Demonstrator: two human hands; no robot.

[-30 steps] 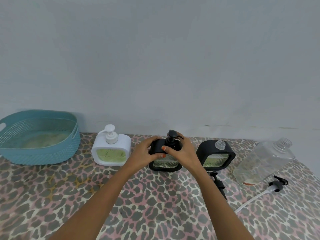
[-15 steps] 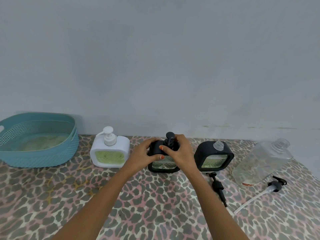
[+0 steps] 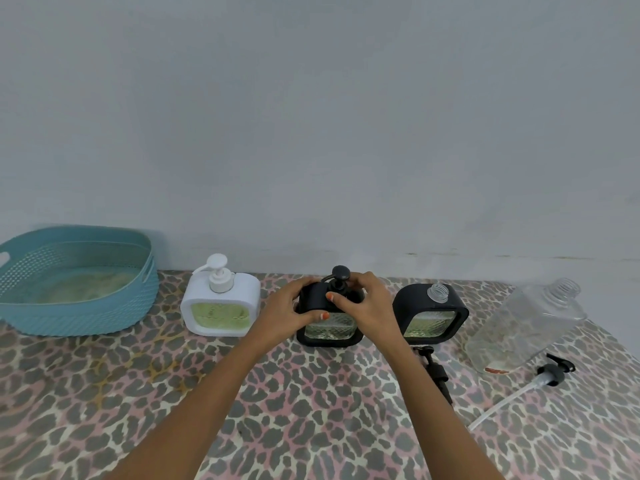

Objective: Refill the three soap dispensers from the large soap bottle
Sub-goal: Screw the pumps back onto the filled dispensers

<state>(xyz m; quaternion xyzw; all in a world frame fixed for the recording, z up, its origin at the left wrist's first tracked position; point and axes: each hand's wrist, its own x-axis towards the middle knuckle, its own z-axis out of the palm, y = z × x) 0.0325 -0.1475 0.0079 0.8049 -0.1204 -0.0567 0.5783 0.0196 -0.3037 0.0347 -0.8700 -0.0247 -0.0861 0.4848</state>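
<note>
The middle black dispenser (image 3: 329, 329) is stood near the back edge of the worktop (image 3: 311, 417), about midway along it; its left shoulder is gripped by the left hand (image 3: 289, 311), fingers curled over the top and thumb pressed on the glass front; its black pump (image 3: 340, 276) is pinched at the collar by the right hand (image 3: 372, 306), thumb in front and fingers wrapped behind. To the left a white dispenser (image 3: 221, 306) is stood with its pump fitted; to the right a second black dispenser (image 3: 431, 315) is seen with its neck uncapped, a loose black pump (image 3: 437, 370) lying in front of it. The large soap bottle (image 3: 526, 323), clear and uncapped, is tilted near the right edge; its pump and tube (image 3: 550, 373) are laid beside it. A teal basket (image 3: 74, 306) is set at the back left corner.
</note>
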